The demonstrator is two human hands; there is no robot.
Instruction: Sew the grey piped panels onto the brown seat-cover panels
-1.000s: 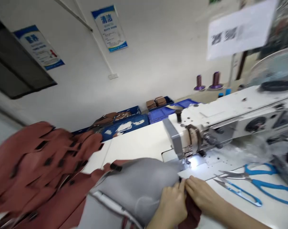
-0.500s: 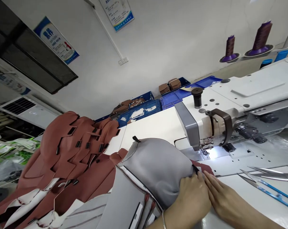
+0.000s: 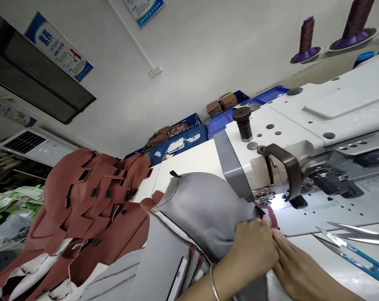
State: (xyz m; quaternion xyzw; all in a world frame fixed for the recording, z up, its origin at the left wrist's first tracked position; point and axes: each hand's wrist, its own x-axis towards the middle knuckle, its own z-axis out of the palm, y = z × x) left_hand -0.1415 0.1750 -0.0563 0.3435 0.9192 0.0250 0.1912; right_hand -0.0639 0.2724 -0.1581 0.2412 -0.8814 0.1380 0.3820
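A grey leather-like cover (image 3: 205, 205) with a black tab at its upper corner bulges up on the sewing table, left of the needle. My left hand (image 3: 255, 242), a bangle on its wrist, pinches the cover's right edge by a small black tab. Against it lies my right hand (image 3: 298, 263), fingers close together at the same edge; their tips are partly hidden. A maroon piece (image 3: 272, 215) shows under this edge, near the lit presser foot (image 3: 265, 194) of the sewing machine (image 3: 302, 125).
Scissors and blue-handled snips (image 3: 349, 246) lie right of my hands, points toward them. Maroon covers (image 3: 104, 200) with black tabs are heaped at left. Blue crates (image 3: 180, 144) stand behind the table. Thread cones (image 3: 307, 37) sit above the machine.
The cover's right edge and both hands have come closer to the presser foot. The machine appears larger and farther left as the view shifts. Both hands keep their hold.
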